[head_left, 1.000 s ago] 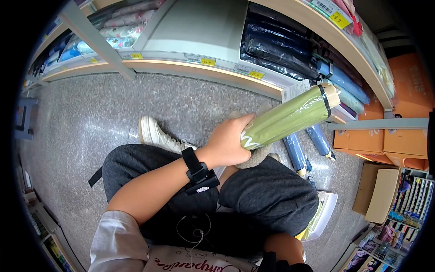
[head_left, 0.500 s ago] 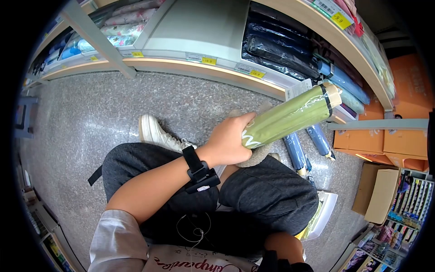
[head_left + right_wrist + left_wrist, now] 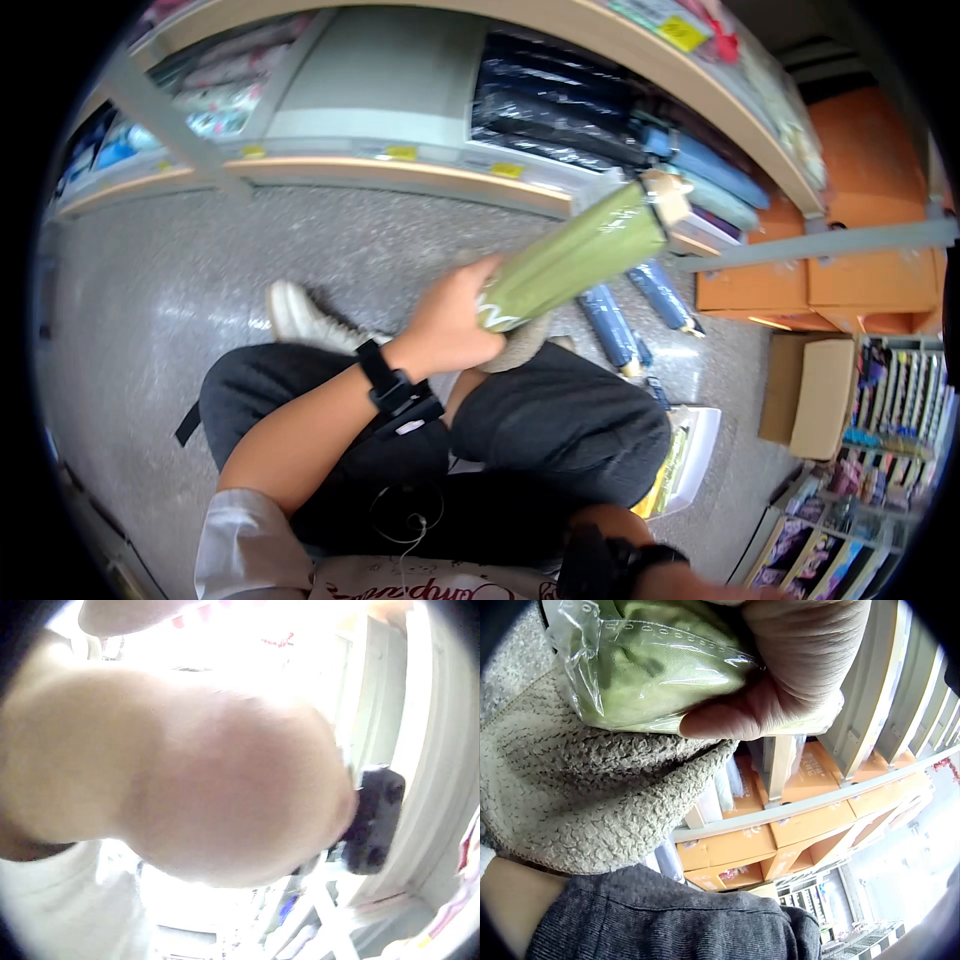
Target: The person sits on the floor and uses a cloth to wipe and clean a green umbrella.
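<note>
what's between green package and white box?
Head view: a blue package on the floor and a small dark item, too blurred to name, lie between the green package and white box.

In the head view, the pale wood-edged shelf (image 3: 375,80) spans the upper frame, holding dark-blue plastic-wrapped bundles (image 3: 550,105) at upper centre. The long green plastic-wrapped bundle (image 3: 580,255) slants across the centre, its lower-left end in the bare left hand (image 3: 448,318). To its lower right, two slim blue plastic-wrapped bundles (image 3: 610,328) lie on the grey speckled floor (image 3: 190,290). Below these, the shallow white box (image 3: 702,455) contains yellow-green packets (image 3: 668,470). At frame right, the open brown cardboard box (image 3: 822,415) appears below the orange cardboard boxes (image 3: 755,288).
</note>
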Demonstrator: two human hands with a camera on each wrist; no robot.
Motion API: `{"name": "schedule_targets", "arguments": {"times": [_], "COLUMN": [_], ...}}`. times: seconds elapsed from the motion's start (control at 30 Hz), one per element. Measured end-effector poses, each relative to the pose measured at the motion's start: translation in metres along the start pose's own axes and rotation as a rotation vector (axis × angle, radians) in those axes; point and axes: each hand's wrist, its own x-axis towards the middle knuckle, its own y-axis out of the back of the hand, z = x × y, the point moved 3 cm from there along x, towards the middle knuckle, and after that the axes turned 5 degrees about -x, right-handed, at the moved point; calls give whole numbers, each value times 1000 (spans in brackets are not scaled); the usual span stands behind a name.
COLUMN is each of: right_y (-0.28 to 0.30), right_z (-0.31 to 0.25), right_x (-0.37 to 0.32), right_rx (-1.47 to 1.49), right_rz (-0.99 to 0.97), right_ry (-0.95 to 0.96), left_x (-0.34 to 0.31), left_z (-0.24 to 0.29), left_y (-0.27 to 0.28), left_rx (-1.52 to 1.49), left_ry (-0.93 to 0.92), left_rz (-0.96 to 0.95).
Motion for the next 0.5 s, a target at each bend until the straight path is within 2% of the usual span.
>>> {"name": "schedule_targets", "arguments": {"times": [0.03,0.13,0.17,0.2,0.23,0.27,0.3,0.37,0.43,0.47,0.5], "right_y": [0,-17,-30,-33,-48,-54,-66,-78,-102,-106,-108], "right_z": [13,99,119,147,172,192,195,207,187,174,174], "right_x": [1,-13,-25,-42,-53,-73,-84,-127,-117,-113,-122], "right_rx": [85,431,-261,-456,-284,-213,-133,-28,347,408,524], "right_rz": [65,415,307,101,-15,-293,-455,-742,-856,-752,-659], "right_ry": [-3,-120,-239,-362,-791,-977,-1171,-1117,-977,-1098,-1205], "left_x": [0,2,3,2,1,-1,-3,-8,-11,-12,-13], "left_z": [5,7,10,14,19,24,29,38,49,51,64], "left_y": [0,1,2,3,3,4,6,11,19,23,24], "left_rx": [-23,-60,-93,-124,-169,-211,-252,-320,-348,-306,-256], "left_ry": [-23,-132,-164,-195,-192,-188,-186,-179,-234,-186,-239], "left_rz": [4,64,68,71,80,88,97,91,78,12,91]}}
